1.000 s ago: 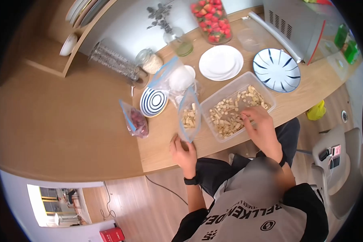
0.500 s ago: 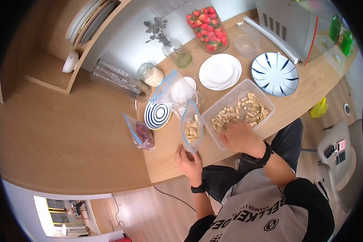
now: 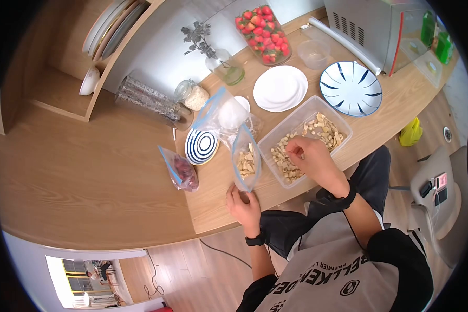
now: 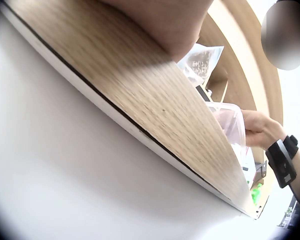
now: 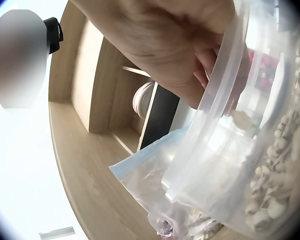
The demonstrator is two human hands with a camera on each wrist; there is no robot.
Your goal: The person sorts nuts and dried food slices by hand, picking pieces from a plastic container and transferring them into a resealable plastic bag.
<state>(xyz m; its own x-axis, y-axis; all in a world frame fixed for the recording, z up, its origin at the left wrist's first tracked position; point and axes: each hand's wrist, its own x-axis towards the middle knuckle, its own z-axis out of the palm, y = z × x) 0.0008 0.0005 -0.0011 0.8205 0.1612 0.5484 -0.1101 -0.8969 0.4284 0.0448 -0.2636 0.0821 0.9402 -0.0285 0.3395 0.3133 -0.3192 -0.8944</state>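
Observation:
My right hand (image 3: 314,158) is over the near left part of a clear plastic box (image 3: 343,147) of pale cut pieces (image 3: 325,130). Its fingers are bent in toward the thumb. Through the box wall in the right wrist view, a pale piece (image 5: 243,120) shows at these fingertips. Left of the box stands a zip-top bag (image 3: 246,162) with a blue seal, its mouth apart and similar pieces inside. My left hand (image 3: 244,209) pinches the near corner of this bag between thumb and fingers. In the left wrist view, the palm hides that grip.
Another zip-top bag (image 3: 186,171) with dark red contents and a blue-ringed plate (image 3: 201,146) lie leftward. Behind are a clear bag (image 3: 213,117) around something white, white plates (image 3: 280,88), a blue-striped plate (image 3: 351,88) and a container of strawberries (image 3: 265,36). A microwave (image 3: 348,28) stands back right.
My right hand has gone from the right part of the box to its left part, dipped low among the pieces, then lifted slightly. My left hand stays at the bag's corner.

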